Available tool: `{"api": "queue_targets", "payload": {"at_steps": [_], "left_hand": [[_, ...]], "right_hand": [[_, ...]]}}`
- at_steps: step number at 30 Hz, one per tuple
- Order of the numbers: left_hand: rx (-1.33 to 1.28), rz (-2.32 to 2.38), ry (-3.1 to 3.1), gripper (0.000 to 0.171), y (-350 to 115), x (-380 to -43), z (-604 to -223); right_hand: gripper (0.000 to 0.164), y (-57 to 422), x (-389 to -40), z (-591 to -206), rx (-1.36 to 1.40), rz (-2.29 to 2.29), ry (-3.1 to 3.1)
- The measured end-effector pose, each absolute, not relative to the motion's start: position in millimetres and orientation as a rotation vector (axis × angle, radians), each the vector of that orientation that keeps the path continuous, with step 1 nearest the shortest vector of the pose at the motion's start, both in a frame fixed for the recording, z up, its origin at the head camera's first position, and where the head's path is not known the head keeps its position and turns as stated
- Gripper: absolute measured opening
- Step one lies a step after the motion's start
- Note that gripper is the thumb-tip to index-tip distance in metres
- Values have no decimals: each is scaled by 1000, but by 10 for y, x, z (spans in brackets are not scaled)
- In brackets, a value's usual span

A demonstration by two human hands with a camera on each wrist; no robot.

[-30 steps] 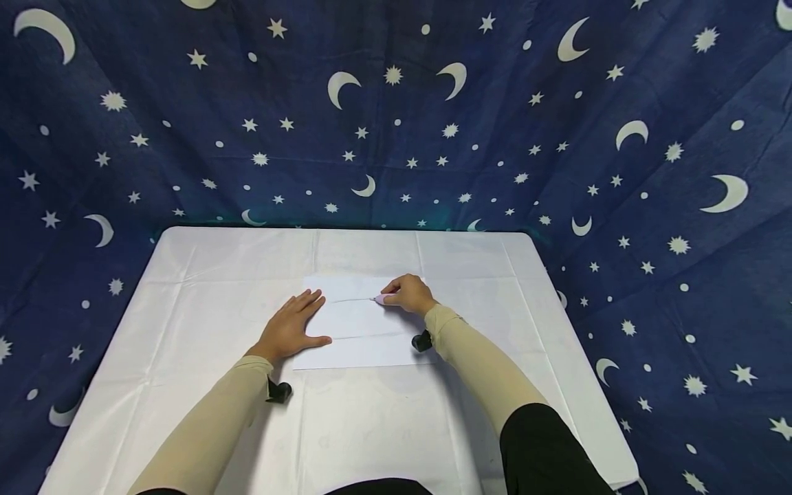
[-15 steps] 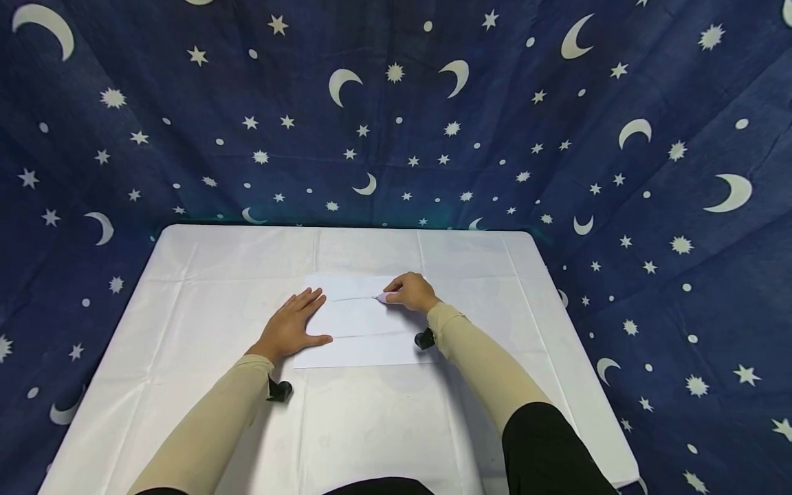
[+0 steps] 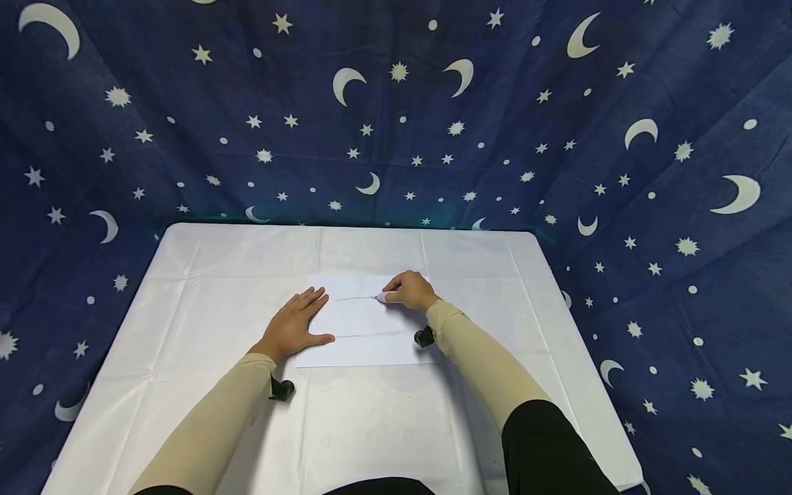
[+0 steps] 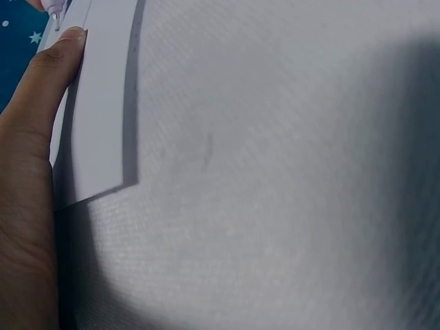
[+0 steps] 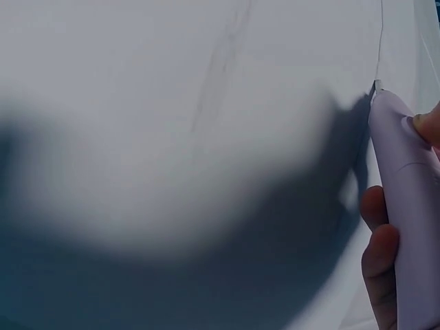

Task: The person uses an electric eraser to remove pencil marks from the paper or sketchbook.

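The head view is bright and sharp; the table (image 3: 371, 426) shines so pale that the paper (image 3: 364, 317) barely stands out, while the curtain (image 3: 396, 148) is darker. Soft shadows fall towards 4 o'clock from the left sleeve (image 3: 204, 419) and 8 o'clock from the right sleeve (image 3: 485, 361). Both wrist views are dimmer and greyer, with blurred shadows at 3 o'clock in the left wrist view and from 9 to 6 in the right.

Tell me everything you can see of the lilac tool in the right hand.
The lilac tool has a smooth, rounded body that looks like plastic, with a raised tab by the thumb and a narrow metallic tip, probably a blade. The right hand grips it over the white paper. Its tip, pointing toward the left hand, sits at the end of a thin line on the paper. Its back end is hidden.
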State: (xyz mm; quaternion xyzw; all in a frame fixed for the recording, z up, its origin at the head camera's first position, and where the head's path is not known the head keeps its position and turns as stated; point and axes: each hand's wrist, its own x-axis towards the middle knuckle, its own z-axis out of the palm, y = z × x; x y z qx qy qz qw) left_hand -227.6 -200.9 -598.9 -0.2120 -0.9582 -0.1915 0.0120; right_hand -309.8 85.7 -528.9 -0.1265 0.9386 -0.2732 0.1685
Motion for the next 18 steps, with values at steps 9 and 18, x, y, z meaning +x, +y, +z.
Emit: {"api": "queue_targets", "payload": {"at_steps": [9, 18], "left_hand": [[-659, -587, -3009, 99, -2003, -2275, -6011], [-654, -578, -2998, 99, -2011, -2284, -6007]], "right_hand": [[17, 858, -3125, -5312, -383, -762, 2652], [17, 828, -3129, -5249, -360, -733, 2649]]}}
